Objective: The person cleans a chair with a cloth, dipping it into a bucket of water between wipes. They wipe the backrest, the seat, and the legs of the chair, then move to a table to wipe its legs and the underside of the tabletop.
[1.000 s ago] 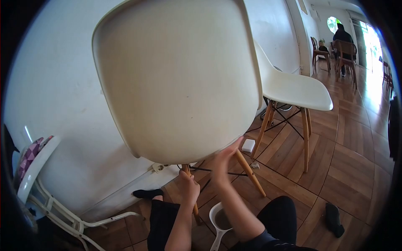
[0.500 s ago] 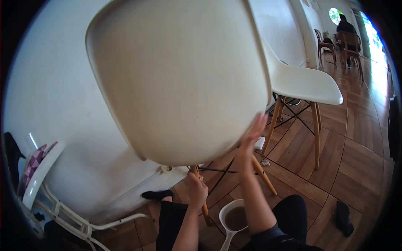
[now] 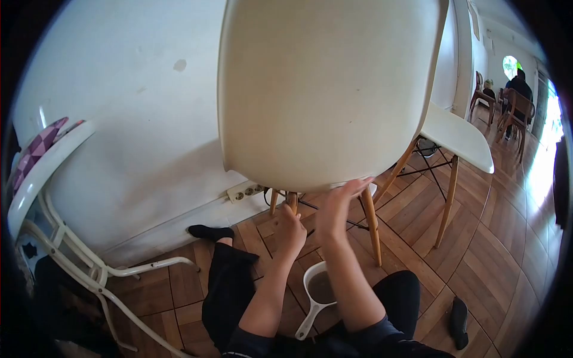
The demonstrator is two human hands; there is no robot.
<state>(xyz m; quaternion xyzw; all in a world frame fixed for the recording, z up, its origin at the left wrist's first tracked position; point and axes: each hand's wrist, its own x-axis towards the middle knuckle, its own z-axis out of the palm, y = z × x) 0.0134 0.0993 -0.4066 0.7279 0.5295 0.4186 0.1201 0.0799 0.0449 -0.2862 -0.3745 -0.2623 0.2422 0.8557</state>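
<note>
Chair [image 3: 322, 89] tilted upright; top cut off.

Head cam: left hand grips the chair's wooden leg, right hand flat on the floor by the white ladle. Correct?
No. The head view shows the right hand raised, fingers against the lower edge of the chair shell, not on the floor. The left hand does grip the wooden leg; the white ladle lies on the floor below.
</note>
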